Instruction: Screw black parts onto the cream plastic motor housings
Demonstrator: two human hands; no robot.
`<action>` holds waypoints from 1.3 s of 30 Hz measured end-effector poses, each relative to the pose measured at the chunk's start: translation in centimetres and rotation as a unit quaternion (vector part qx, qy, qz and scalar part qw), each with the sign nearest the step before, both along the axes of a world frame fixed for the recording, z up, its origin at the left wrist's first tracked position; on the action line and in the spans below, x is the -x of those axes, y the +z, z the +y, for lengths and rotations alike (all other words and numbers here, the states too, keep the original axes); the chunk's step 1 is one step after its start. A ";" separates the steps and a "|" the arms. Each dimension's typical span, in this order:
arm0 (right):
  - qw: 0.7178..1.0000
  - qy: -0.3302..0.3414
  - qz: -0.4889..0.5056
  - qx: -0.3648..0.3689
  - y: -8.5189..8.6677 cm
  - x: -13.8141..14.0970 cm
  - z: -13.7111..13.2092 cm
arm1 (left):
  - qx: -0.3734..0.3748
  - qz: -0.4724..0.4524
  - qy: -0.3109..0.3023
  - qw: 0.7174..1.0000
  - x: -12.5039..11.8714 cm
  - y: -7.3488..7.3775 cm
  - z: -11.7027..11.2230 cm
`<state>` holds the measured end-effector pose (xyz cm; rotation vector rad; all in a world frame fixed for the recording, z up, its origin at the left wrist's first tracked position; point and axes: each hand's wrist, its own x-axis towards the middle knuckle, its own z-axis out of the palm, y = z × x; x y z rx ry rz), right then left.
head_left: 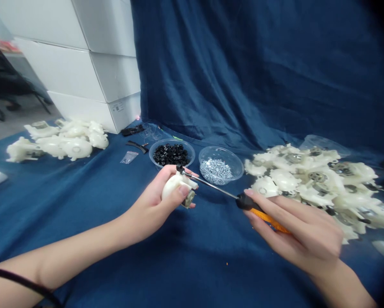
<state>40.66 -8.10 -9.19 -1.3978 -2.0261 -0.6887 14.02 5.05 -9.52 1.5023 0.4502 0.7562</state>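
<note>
Gripping, curled closed | left hand (pixel 155 197): white part (pixel 171 184) | right hand (pixel 304 231): screwdriver (pixel 244 202)

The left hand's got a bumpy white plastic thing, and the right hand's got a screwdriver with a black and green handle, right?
Not quite: in the head view, the metal-shafted screwdriver has a black and orange handle, not green. Otherwise, yes: the left hand holds the bumpy white plastic thing, and the right hand the screwdriver.

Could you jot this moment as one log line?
left hand: holds white part | right hand: holds screwdriver, tip at black piece | nearby: screw bowl
</note>
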 end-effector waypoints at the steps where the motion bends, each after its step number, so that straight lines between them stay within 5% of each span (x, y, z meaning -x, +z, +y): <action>1: 1.000 0.000 -0.005 -0.003 0.0 0.1 -0.1 | -0.024 0.016 0.010 1.000 0.1 -0.1 0.1; 8: 0.995 0.004 0.087 0.044 -0.2 1.0 0.1 | -0.209 0.140 0.086 0.964 0.8 -0.7 0.8; 12: 0.966 0.047 0.226 0.118 -0.3 1.4 0.5 | -0.248 0.150 0.078 0.954 1.0 -0.6 0.9; 19: 0.913 -0.021 0.338 0.226 0.6 1.7 0.3 | -0.282 0.177 0.070 0.940 0.8 -0.6 1.1; 23: 0.829 0.012 0.413 0.376 1.5 1.0 0.7 | -0.289 0.167 0.061 0.941 0.6 -1.2 1.2; 27: 0.690 0.056 0.515 0.506 1.7 0.4 1.1 | -0.297 0.163 0.049 0.940 0.6 -1.6 1.3; 31: 0.568 0.055 0.606 0.555 1.0 -0.1 1.2 | -0.328 0.164 0.055 0.929 0.7 -1.7 1.4; 39: 0.396 0.129 0.662 0.623 -0.2 -1.5 1.9 | -0.387 0.146 0.057 0.909 1.0 -1.5 1.2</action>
